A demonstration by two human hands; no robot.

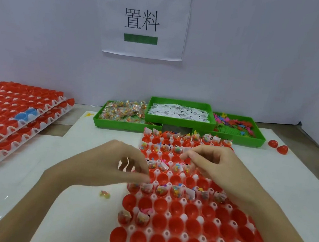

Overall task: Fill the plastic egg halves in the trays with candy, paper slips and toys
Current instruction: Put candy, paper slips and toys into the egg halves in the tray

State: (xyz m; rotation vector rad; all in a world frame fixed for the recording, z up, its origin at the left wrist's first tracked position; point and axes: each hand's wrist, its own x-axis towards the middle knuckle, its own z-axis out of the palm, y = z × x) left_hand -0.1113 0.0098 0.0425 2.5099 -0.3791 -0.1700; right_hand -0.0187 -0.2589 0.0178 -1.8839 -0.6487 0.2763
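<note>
Over the middle rows of the egg tray, the fingers of the right hand curl in a pinch, contents too blurred to tell; the left hand likewise pinches something small. Alternate rows of red egg halves hold candy, slips and toys; one near row is barely started. Behind sit bins of candy, paper slips and toys; stacked trays wait left.

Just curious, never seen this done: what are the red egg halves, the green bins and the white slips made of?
The red egg halves look like smooth, glossy moulded plastic, with soft highlights inside. The green bins seem rigid plastic with a duller sheen and crisp rims. The white slips look like thin printed paper, flat and matte.
</note>
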